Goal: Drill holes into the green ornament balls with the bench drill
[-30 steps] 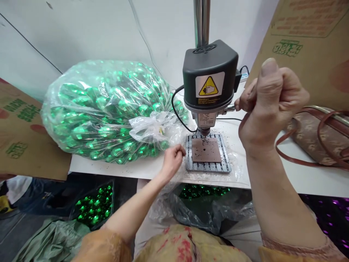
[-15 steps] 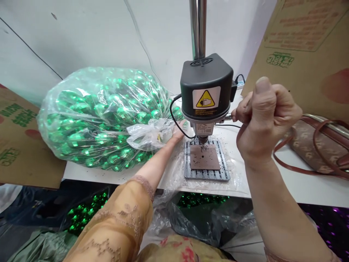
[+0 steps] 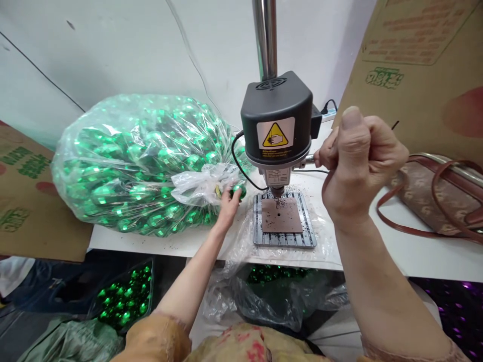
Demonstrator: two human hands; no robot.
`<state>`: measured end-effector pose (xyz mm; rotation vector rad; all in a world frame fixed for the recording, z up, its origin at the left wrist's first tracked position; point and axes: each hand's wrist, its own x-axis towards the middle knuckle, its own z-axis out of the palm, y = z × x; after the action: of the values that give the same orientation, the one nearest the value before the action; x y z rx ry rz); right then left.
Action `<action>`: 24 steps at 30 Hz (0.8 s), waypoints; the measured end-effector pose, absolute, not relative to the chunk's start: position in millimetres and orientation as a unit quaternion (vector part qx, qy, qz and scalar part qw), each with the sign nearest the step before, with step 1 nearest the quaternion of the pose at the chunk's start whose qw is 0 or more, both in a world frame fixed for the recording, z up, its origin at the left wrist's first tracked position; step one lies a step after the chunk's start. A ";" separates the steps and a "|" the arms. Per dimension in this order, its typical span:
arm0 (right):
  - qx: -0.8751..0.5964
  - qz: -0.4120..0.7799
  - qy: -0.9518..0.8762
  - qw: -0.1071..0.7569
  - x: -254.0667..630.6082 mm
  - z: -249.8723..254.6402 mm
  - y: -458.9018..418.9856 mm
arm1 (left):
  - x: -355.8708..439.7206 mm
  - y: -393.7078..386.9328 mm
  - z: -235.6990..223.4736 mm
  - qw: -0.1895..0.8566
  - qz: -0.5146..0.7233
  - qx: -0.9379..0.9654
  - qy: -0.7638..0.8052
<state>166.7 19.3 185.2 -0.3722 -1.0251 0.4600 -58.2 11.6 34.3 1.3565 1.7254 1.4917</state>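
- We see the left hand point(image 3: 227, 205) stretched out over the white table point(image 3: 433, 254), its fingers closed round a small shiny green ball point(image 3: 238, 190) that it holds just left of the drill's base plate point(image 3: 284, 224).
- The ball sits at the mouth of the big clear bag point(image 3: 139, 163), which lies on its side on the table, packed with more green balls; the bag's knotted neck point(image 3: 204, 182) touches the hand.
- Our right hand point(image 3: 360, 161) is balled into a tight fist, thumb on top, gripping the feed lever point(image 3: 309, 159) that sticks out from the right side of the small bench drill point(image 3: 277, 125).
- The drill's black head rides on a bright steel column point(image 3: 265, 37); its bit point(image 3: 277, 193) hangs just above a brown pad point(image 3: 281, 215) with a hole in it, lying on the ribbed plate.
- Dark swarf is scattered over the pad and the table around it.
- A brown handbag point(image 3: 437, 201) lies to the right, and cardboard sheets point(image 3: 426, 70) lean on either side.
- Below the table edge, open bags point(image 3: 124, 296) hold more green balls.
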 end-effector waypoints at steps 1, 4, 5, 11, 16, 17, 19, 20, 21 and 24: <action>-0.177 0.217 -0.479 0.832 166.3 185.5 19.1 | -54.3 -4.9 34.8 0.278 0.548 0.486 0.622; -0.180 0.212 -0.472 0.836 164.8 185.8 19.1 | -33.4 -40.1 34.5 0.399 0.546 0.472 0.565; -0.181 0.209 -0.471 0.837 164.6 185.6 19.3 | -25.4 -45.6 33.2 0.430 0.548 0.463 0.548; -0.189 0.199 -0.489 0.828 165.8 184.7 20.3 | -2.1 -31.4 18.1 0.435 0.556 0.454 0.544; -0.220 0.200 -0.489 0.820 166.4 184.8 19.6 | -5.8 -17.4 12.9 0.411 0.547 0.488 0.543; -0.217 0.206 -0.487 0.821 166.6 184.7 19.6 | -6.0 -16.4 12.1 0.410 0.545 0.490 0.543; -0.207 0.217 -0.484 0.822 167.0 184.3 19.4 | -5.4 -15.0 9.9 0.410 0.543 0.499 0.537; -0.202 0.222 -0.483 0.823 167.1 184.2 19.2 | -4.5 -14.3 8.6 0.409 0.542 0.506 0.532; -0.199 0.224 -0.483 0.823 167.2 184.1 18.9 | -3.4 -13.6 7.3 0.407 0.541 0.515 0.526; -0.205 0.222 -0.486 0.820 167.3 183.8 18.4 | 0.8 -11.2 4.4 0.392 0.533 0.540 0.520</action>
<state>167.3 18.4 183.8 -0.4365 -1.0337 0.4736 0.8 -11.2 4.4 1.3726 1.3202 1.3544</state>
